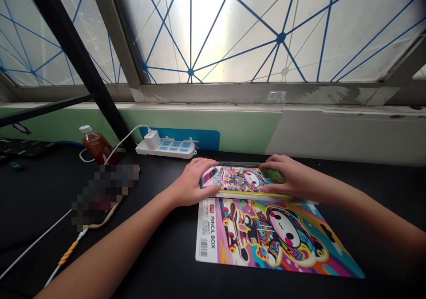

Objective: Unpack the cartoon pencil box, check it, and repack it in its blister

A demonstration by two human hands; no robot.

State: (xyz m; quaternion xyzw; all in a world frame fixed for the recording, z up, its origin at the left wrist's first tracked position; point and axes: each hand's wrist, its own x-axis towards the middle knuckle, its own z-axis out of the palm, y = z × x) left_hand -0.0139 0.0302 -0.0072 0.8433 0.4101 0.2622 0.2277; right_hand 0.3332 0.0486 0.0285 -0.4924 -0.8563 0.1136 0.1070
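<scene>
Toward the far side of the black worktop (166, 268), a brightly printed pencil box (241, 179) lies crosswise between two hands, just beyond a printed card (266, 237) with similar artwork; whether it overlaps the card's far edge is hard to tell. The left hand (190, 184) and right hand (293, 178) each have their grip around one end, thumb nearer, fingers toward the far side. It looks light and fairly stiff, its glossy face perhaps a little slippery and liable to scuff or flex if pressed mid-span, so the two ends seem the soundest hold. The dark surface appears smooth and flat. Behind, a white power strip (166, 149) and a capped bottle (100, 147) stand before a green wall panel (246, 128) beneath frosted windows (216, 28) crossed with blue lines.
</scene>
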